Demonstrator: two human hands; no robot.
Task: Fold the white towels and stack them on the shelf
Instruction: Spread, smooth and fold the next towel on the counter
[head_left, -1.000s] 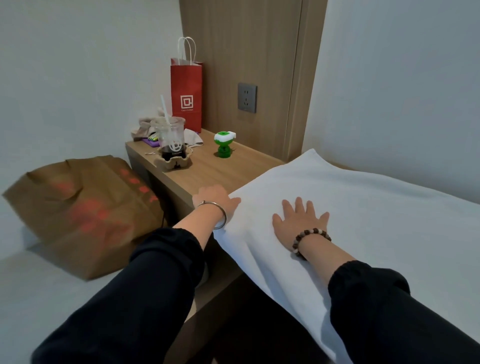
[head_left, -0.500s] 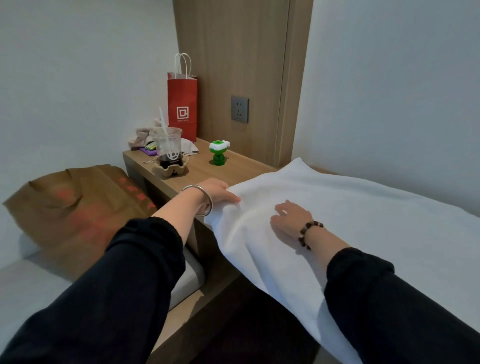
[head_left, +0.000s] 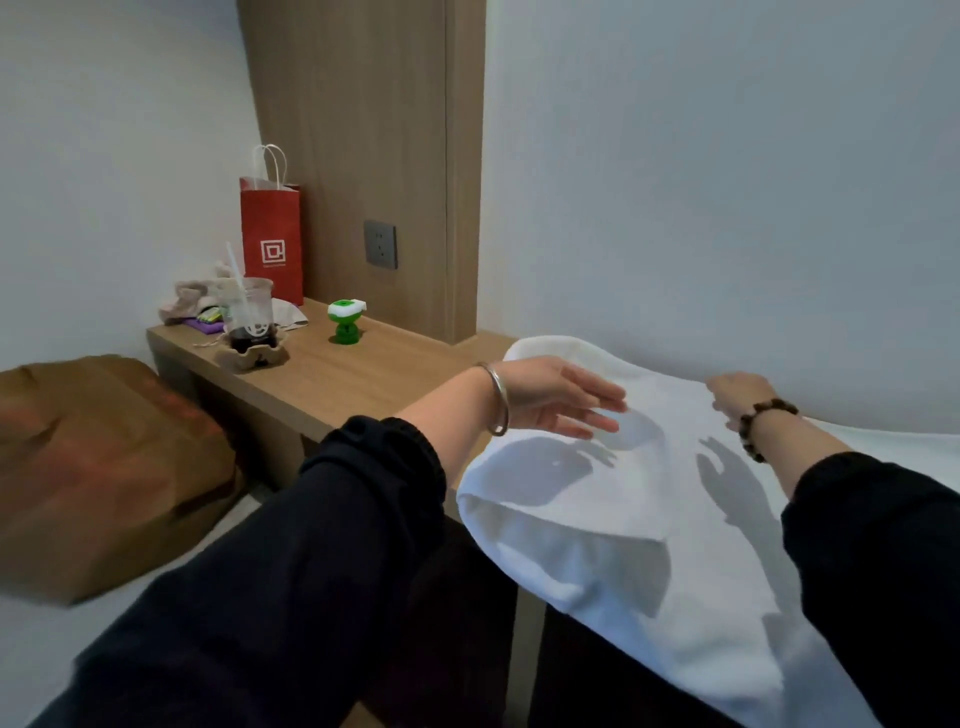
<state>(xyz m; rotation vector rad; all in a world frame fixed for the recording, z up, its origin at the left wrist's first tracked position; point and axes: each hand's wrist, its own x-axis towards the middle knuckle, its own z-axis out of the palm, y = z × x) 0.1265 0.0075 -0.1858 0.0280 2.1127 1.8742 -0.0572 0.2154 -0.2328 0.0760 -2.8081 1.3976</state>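
A white towel (head_left: 613, 525) lies across the wooden shelf (head_left: 363, 376) and hangs over its front edge. Its left end is folded over to the right, with the flap's edge lying across the middle. My left hand (head_left: 561, 397) hovers just above that flap with straight fingers and holds nothing; its shadow falls on the towel. My right hand (head_left: 740, 397) is raised over the towel's far edge, fingers loosely bent and pointing away. Its shadow shows spread fingers, and I see nothing in its grip.
On the shelf's left part stand a red paper bag (head_left: 271, 239), a plastic cup with a straw (head_left: 251, 317) in a holder, a small green and white gadget (head_left: 345, 322) and some cloth. A brown paper bag (head_left: 98, 467) lies at the lower left. A wall socket (head_left: 381, 243) is behind.
Both hands were on the flat towel, the left at its left end. The left end now lies folded rightward, and both hands have lifted off. The camera view has shifted right.
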